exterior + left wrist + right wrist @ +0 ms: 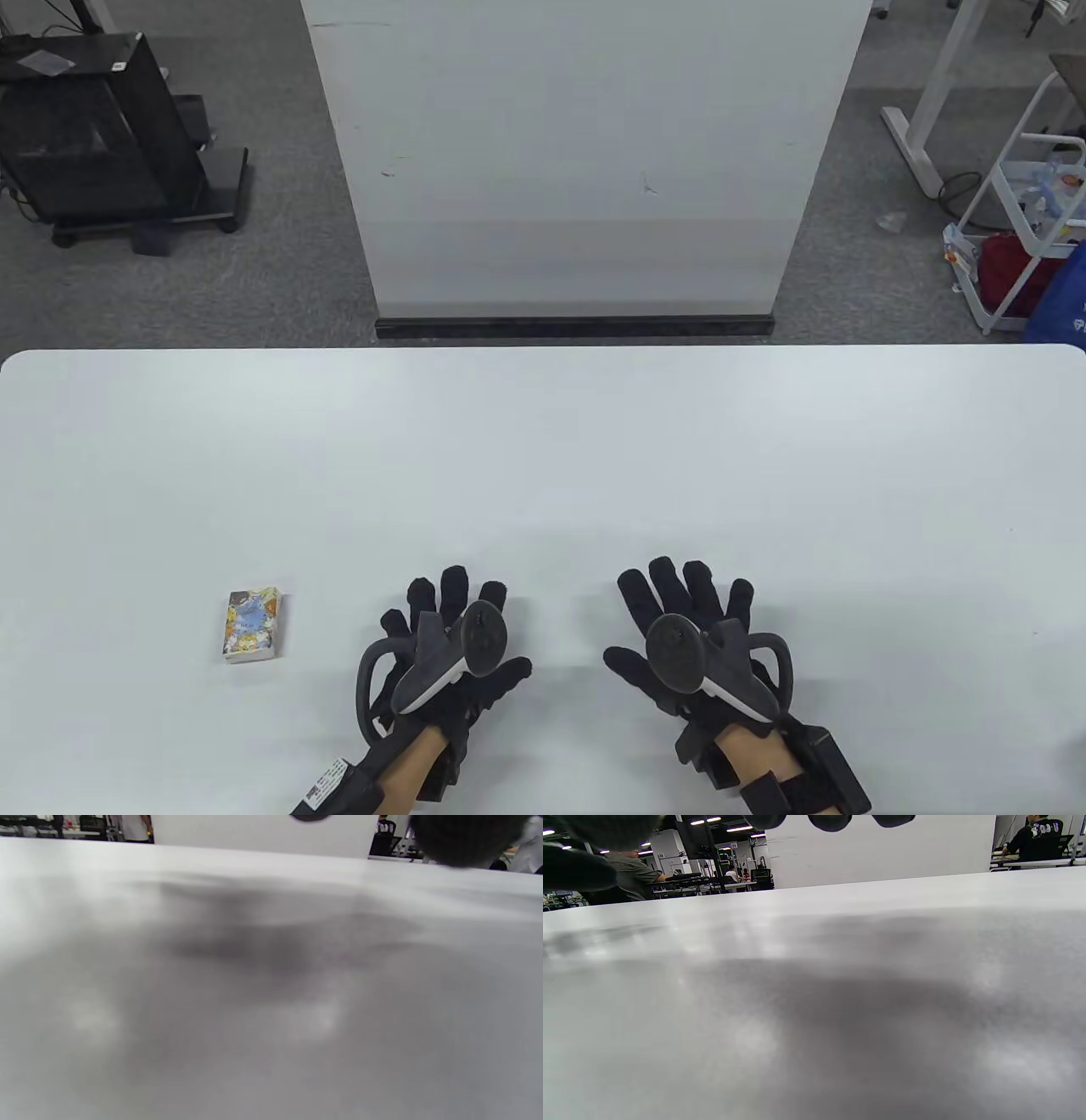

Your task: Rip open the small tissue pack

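While both of your hands lie flat on the white bench (543, 441), the task stands unstarted. Item 1: tissue pack (252, 626), small, rectangular, printed wrapper in blue and yellow, lying near the bench's front edge, apart from your left hand (450, 641) on its outer side. Judged light and soft, with a thin, slippery film that will crumple under pressure; take it by its short ends or at a seam, pinching the film, not the bulk. Item 2: left hand, black fabric glove, fingers spread, holding nothing. Item 3: right hand (687, 632), same glove, fingers spread, holding nothing. Wrist views show only smooth, matte bench surface and blurred fingertips (829, 821).
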The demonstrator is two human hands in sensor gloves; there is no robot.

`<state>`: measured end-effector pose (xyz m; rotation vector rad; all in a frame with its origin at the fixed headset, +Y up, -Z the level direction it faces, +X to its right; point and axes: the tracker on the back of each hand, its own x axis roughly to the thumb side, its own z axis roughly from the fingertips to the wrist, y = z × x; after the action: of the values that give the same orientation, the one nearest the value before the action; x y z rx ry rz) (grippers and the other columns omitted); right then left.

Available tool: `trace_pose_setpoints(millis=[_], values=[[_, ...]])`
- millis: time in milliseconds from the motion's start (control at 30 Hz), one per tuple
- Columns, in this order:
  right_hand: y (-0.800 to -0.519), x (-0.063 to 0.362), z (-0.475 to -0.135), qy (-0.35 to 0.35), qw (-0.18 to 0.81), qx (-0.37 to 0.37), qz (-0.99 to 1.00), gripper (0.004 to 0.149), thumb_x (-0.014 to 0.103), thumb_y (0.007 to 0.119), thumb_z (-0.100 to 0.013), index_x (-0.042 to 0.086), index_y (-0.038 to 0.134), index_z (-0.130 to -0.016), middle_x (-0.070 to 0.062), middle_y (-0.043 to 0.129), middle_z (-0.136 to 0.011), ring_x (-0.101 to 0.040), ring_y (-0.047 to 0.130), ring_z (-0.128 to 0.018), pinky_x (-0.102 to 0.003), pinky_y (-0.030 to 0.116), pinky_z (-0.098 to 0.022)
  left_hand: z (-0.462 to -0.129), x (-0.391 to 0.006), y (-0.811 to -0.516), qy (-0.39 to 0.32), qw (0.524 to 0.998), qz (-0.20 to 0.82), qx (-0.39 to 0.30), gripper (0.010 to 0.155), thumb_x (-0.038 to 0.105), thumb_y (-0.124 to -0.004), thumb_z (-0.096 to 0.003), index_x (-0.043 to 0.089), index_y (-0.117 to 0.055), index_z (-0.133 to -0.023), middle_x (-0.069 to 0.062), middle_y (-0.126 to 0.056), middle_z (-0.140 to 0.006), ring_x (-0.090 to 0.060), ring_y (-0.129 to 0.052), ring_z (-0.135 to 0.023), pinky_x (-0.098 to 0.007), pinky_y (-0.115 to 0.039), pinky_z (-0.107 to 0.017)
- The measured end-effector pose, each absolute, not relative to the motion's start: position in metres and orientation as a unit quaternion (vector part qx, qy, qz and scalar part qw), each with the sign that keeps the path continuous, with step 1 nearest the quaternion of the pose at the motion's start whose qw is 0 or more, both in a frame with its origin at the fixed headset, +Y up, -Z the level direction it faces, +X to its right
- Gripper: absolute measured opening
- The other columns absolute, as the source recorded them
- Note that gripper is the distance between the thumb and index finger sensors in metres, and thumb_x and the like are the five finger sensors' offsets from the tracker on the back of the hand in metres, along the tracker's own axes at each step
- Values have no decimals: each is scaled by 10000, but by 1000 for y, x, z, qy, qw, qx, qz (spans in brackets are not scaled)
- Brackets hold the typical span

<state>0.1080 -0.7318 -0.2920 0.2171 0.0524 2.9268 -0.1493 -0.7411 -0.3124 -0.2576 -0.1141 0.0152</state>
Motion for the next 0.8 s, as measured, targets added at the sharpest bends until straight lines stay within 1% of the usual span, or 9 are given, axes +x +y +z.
trace_pose_setpoints(millis=[200,300,400,567,700,733,800], values=[[-735,114,-294,25,109,60,992,874,746,674,-438,383,398,-1183,-26,373,-1267,-438,380,-1143,-756,280,-727,-314,-148,-744,-56,989,1,-134,859,730,-662,-428,413,-254,-1114,-85,-129,-1215,-519,-202,-1106,-745,-286,-752],[-733,114,-294,20,115,60,991,873,746,674,-438,384,397,-1183,-24,368,-1267,-436,380,-1144,-756,278,-728,-315,-154,-738,-48,991,14,-126,861,729,-661,-426,409,-253,-1113,-81,-131,-1217,-515,-207,-1109,-743,-285,-754],[-731,112,-291,15,116,65,991,876,744,676,-437,382,394,-1183,-22,373,-1267,-434,385,-1145,-755,280,-730,-319,-168,-728,-27,994,35,-102,863,728,-665,-426,406,-256,-1114,-83,-141,-1218,-517,-225,-1111,-742,-291,-755],[-732,112,-292,18,109,64,992,876,740,686,-435,386,394,-1181,-22,382,-1266,-432,404,-1143,-751,292,-734,-324,-203,-716,40,994,71,-69,869,720,-672,-426,388,-260,-1116,-86,-163,-1220,-514,-249,-1113,-739,-300,-757],[-731,110,-291,15,108,67,992,880,733,700,-433,382,395,-1181,-22,388,-1264,-432,421,-1139,-750,300,-735,-326,-245,-705,131,984,113,-44,881,703,-690,-433,359,-256,-1119,-105,-187,-1219,-525,-271,-1108,-739,-304,-755],[-730,110,-291,14,107,68,992,879,730,705,-434,382,397,-1180,-24,392,-1263,-429,425,-1139,-748,302,-737,-326,-250,-704,143,982,118,-39,882,698,-695,-436,356,-256,-1119,-109,-189,-1218,-526,-272,-1106,-738,-301,-755],[-729,109,-289,11,106,71,992,882,730,708,-431,383,397,-1179,-21,394,-1262,-427,430,-1139,-746,304,-740,-326,-271,-701,200,971,130,-15,894,677,-716,-441,333,-246,-1119,-118,-205,-1216,-532,-282,-1102,-738,-301,-754]])
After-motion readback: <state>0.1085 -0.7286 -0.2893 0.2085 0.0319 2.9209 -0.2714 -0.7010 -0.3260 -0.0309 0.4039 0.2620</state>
